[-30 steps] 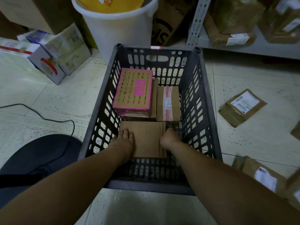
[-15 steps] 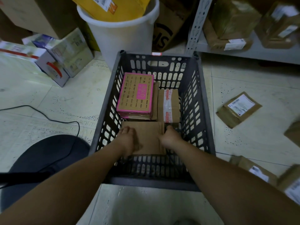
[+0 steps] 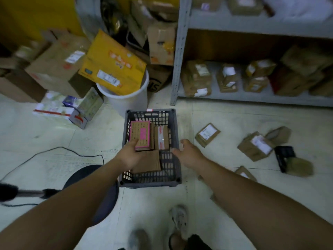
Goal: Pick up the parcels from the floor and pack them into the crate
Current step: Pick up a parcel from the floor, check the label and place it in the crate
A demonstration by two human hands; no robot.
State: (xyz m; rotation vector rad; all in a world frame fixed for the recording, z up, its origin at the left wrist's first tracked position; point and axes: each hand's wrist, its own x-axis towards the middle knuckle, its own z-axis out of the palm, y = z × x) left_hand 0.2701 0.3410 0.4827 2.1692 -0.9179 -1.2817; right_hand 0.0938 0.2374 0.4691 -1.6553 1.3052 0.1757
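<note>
Dark grey slotted crate [image 3: 173,121]; pink-edged brown box [image 3: 140,134]; red-and-white taped parcel [image 3: 161,137]; yellow box [image 3: 115,64] in white bucket [image 3: 133,101].

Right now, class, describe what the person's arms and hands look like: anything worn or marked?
Both arms are bare up to the frame edge, no sleeves showing. The left hand and right hand wear no gloves; no watch, ring or wristband is visible, though the picture is blurred.

The pale tiled floor [image 3: 225,121] carries a dark slatted crate [image 3: 175,166], a white bucket [image 3: 131,101] behind it, brown parcels [image 3: 207,134] scattered to the right, a black cable [image 3: 54,150] and printed boxes [image 3: 59,110] at left
</note>
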